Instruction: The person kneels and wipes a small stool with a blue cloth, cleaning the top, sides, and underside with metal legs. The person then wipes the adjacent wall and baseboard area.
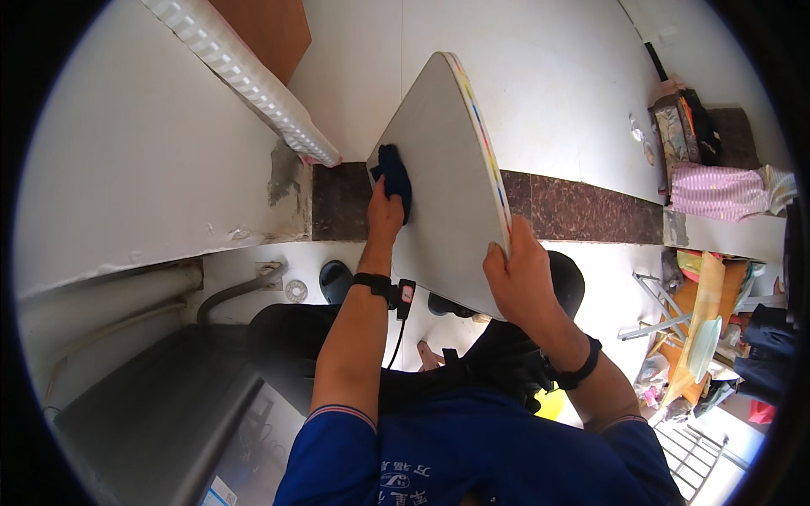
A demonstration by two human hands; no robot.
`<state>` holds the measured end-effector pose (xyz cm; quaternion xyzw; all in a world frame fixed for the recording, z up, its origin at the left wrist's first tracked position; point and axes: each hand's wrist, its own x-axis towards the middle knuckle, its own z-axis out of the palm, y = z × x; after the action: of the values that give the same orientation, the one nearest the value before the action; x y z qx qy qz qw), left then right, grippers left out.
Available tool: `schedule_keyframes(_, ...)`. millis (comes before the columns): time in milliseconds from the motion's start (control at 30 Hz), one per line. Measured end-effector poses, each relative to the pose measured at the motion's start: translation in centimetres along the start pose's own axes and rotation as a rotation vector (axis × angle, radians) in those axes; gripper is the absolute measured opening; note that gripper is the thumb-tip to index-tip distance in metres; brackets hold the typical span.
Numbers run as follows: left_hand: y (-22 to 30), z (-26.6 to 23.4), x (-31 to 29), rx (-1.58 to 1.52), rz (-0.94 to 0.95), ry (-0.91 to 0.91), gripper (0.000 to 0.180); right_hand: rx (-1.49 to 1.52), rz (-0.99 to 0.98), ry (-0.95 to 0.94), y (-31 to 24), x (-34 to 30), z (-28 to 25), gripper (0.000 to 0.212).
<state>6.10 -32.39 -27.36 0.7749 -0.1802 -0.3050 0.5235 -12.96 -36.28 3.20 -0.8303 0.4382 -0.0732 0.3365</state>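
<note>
A white flat board (445, 181) with rounded corners and a multicoloured striped edge stands tilted in front of me, above my lap. My left hand (386, 212) is closed on a dark blue cloth (394, 179), which lies against the board's pale face near its left edge. On the opposite side, my right hand (521, 274) grips the board's striped edge, thumb on the face toward me. The fingers behind the board are partly hidden. Each wrist wears a black band; a small device with a cable sits on the left one.
A dark stone sill strip (582, 207) crosses the floor beyond my knees. At left are a white wall (160, 160), a rolled sheet (253, 88) and a black basin-like surface (160, 405). Folded textiles (717, 187) and cluttered shelving (696, 329) stand at right. A round floor drain (296, 291) lies near my foot.
</note>
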Motion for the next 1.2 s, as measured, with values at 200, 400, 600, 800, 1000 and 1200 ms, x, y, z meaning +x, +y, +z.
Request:
schedule_keyframes(200, 14.0, -1.3, -5.4, -0.206, 0.106, -0.06, 0.059, -0.05, -0.028, 0.017, 1.1, 0.1, -0.3, 0.021)
schedule_keyframes(400, 21.8, -1.5, -8.6, -0.244, 0.417, -0.004, 0.056, -0.018, -0.088, 0.072, 1.8, -0.1, 0.0, 0.024)
schedule_keyframes(600, 25.2, -2.1, -7.1, -0.036, 0.448, -0.002, 0.061, 0.007, -0.14, 0.101, 1.3, -0.8, 0.4, 0.028)
schedule_keyframes(800, 27.5, -3.6, -2.7, 0.315, 0.543, 0.147, 0.063, 0.012, -0.183, 0.107, -0.6, -1.6, 1.5, 0.028)
schedule_keyframes(1000, 29.5, -4.8, -0.6, 0.543, 0.564, 0.164, 0.06, -0.006, -0.175, 0.11, -1.6, -2.0, 2.3, 0.033)
schedule_keyframes(1200, 26.9, -5.1, -6.7, 0.443, 0.618, 0.084, 0.057, 0.0, -0.179, 0.16, -1.1, -1.9, 2.2, 0.035)
